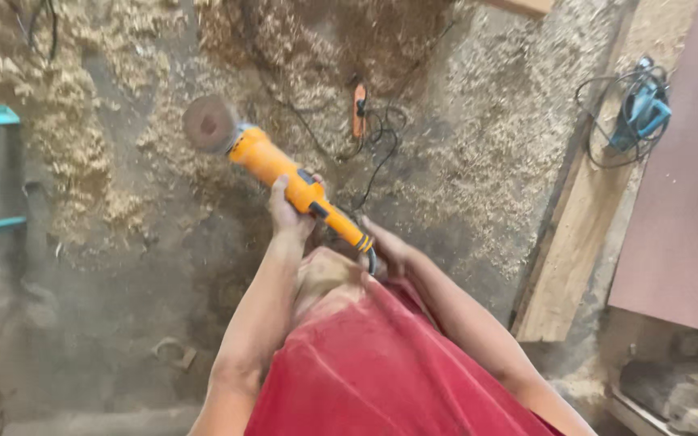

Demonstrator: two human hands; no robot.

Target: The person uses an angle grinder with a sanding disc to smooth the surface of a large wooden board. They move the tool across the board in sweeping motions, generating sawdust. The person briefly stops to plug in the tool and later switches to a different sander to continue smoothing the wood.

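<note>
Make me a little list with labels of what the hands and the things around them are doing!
Tool: orange grinder with a round disc at its front end
Left hand: wrapped around the grinder's body
Right hand: at the grinder's tail end, by its cord
Clothing: red shirt
Floor: dusty, with wood shavings in heaps
Right side: long wooden plank, reddish board, blue power tool with coiled cable

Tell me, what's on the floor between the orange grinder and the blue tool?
In the head view, wood shavings and a tangled black cable cover the floor between the orange angle grinder and the blue power tool.
</note>
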